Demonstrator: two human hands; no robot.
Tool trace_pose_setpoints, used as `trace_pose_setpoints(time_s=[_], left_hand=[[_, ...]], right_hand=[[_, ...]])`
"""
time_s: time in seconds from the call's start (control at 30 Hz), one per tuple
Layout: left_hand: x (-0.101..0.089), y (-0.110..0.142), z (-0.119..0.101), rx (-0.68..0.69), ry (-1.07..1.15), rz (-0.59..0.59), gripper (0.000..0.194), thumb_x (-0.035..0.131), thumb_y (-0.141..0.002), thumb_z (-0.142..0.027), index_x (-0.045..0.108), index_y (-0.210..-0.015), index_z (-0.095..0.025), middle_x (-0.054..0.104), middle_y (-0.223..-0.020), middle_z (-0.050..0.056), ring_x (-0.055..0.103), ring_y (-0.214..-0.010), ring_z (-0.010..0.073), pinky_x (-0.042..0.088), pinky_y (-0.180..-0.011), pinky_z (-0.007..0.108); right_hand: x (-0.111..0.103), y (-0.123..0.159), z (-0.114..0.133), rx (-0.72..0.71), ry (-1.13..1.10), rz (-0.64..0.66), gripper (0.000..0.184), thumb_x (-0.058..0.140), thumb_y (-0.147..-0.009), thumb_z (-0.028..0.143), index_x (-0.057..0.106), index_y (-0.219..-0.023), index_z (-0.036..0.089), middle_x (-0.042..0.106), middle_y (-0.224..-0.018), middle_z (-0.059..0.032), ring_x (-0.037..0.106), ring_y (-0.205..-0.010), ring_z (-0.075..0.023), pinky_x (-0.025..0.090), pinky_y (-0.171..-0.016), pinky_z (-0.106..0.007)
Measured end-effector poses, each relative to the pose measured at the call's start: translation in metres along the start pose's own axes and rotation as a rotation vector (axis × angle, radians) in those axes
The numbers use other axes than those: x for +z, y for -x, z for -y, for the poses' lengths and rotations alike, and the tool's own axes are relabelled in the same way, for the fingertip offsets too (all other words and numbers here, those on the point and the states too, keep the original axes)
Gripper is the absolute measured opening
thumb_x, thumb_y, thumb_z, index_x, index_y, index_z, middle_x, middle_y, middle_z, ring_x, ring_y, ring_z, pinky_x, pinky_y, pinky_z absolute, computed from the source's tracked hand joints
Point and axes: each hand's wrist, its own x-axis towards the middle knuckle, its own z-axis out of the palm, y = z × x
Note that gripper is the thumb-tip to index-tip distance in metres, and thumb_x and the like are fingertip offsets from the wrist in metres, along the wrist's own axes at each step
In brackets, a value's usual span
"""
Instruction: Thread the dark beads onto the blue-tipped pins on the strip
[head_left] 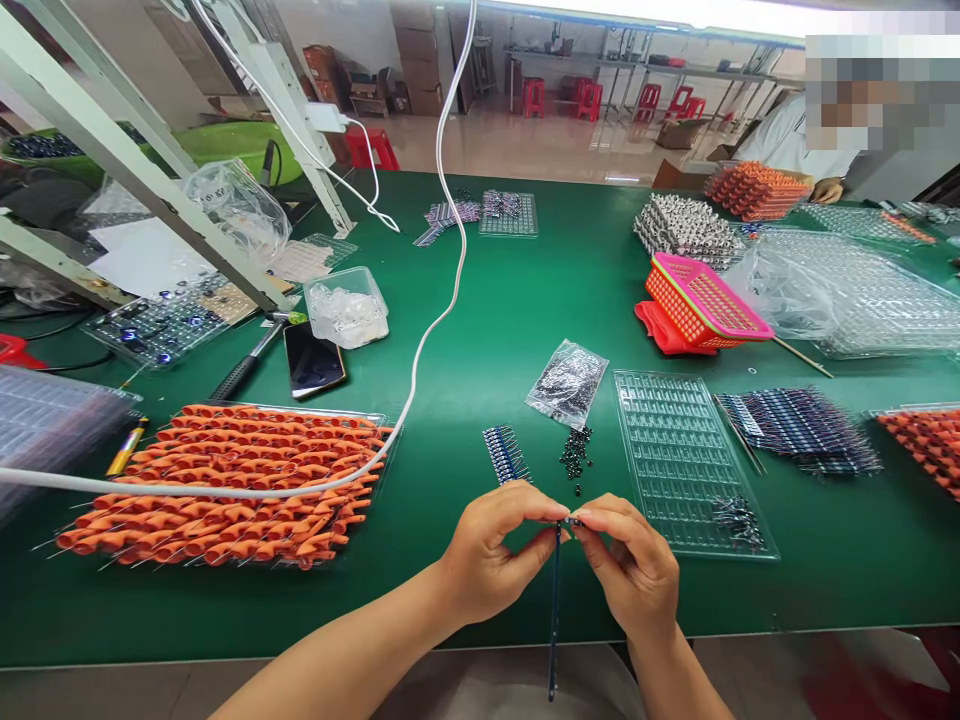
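My left hand (487, 555) is closed, thumb and forefinger pinching the top of a narrow dark blue strip (555, 620), which hangs down past the table's front edge. The fingertips of my right hand (634, 570) meet it there, pinched on a tiny dark part (575, 521) at the strip's upper end; its exact kind is too small to tell. Just beyond my hands lie a pile of small black parts (576, 455) and a short blue strip set with pins (506, 453). Behind them is a clear plastic bag (568, 384) of similar black parts.
A clear tray (664, 450) holds some leaded parts at right, beside stacked blue strips (806, 430). Orange parts (225, 485) fill a tray at left, crossed by a white cable (420, 350). Further back are a phone (315, 360), a hammer (247, 365), a pink basket (709, 300) and a co-worker's hand (828, 190).
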Motion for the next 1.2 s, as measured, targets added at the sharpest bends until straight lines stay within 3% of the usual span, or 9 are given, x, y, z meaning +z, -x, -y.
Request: trace_pose_setpoints(time_s=[0.33,0.43,0.57,0.77,0.93,1.2], left_hand=[[0.000,0.002,0.002,-0.053,0.006,-0.013,0.013,0.064,-0.084,-0.011,0.069,-0.094,-0.016,0.073,-0.076,0.006,0.066,-0.070,0.0161,0.052,-0.070,0.029],[0.000,0.001,0.001,-0.240,0.033,0.003,0.005,0.067,-0.084,-0.018,0.070,-0.081,-0.016,0.072,-0.073,0.006,0.064,-0.068,0.0155,0.050,-0.068,0.028],[0.001,-0.002,0.002,-0.599,0.211,0.048,0.016,0.071,-0.080,-0.028,0.068,-0.072,-0.015,0.071,-0.074,0.005,0.063,-0.070,0.0155,0.049,-0.069,0.027],[0.002,-0.004,0.014,-0.916,0.622,0.072,0.033,0.081,-0.069,-0.041,0.062,-0.067,-0.014,0.066,-0.060,0.001,0.058,-0.057,0.0108,0.044,-0.058,0.023],[0.001,-0.005,0.017,-0.986,0.684,0.042,0.036,0.083,-0.065,-0.041,0.061,-0.063,-0.013,0.066,-0.056,0.001,0.054,-0.051,0.0085,0.041,-0.055,0.022],[0.000,-0.006,0.015,-0.984,0.641,0.040,0.031,0.081,-0.068,-0.038,0.062,-0.062,-0.014,0.065,-0.055,0.000,0.054,-0.052,0.0088,0.041,-0.054,0.022]], right_hand=[[0.000,0.001,0.001,0.031,-0.004,0.004,0.036,0.062,-0.087,0.004,0.066,-0.113,0.030,0.071,-0.091,-0.0035,0.067,-0.082,-0.0188,0.055,-0.071,-0.033],[-0.001,0.001,0.003,0.124,-0.015,0.015,0.026,0.064,-0.088,0.011,0.068,-0.108,0.027,0.070,-0.090,-0.0043,0.067,-0.082,-0.0190,0.055,-0.070,-0.031],[-0.005,0.001,0.000,0.363,-0.116,0.058,0.010,0.066,-0.089,0.025,0.071,-0.098,0.023,0.068,-0.083,-0.0033,0.064,-0.067,-0.0149,0.053,-0.060,-0.026],[-0.009,0.003,-0.011,0.584,-0.410,0.126,0.021,0.060,-0.094,0.035,0.074,-0.098,0.019,0.069,-0.075,-0.0047,0.064,-0.065,-0.0152,0.054,-0.056,-0.026],[-0.009,0.005,-0.014,0.619,-0.416,0.106,0.017,0.067,-0.089,0.032,0.074,-0.101,0.022,0.071,-0.079,-0.0040,0.064,-0.065,-0.0144,0.054,-0.058,-0.025],[-0.009,0.006,-0.014,0.636,-0.400,0.134,0.017,0.066,-0.090,0.031,0.073,-0.103,0.022,0.071,-0.084,-0.0042,0.064,-0.070,-0.0141,0.053,-0.061,-0.024]])
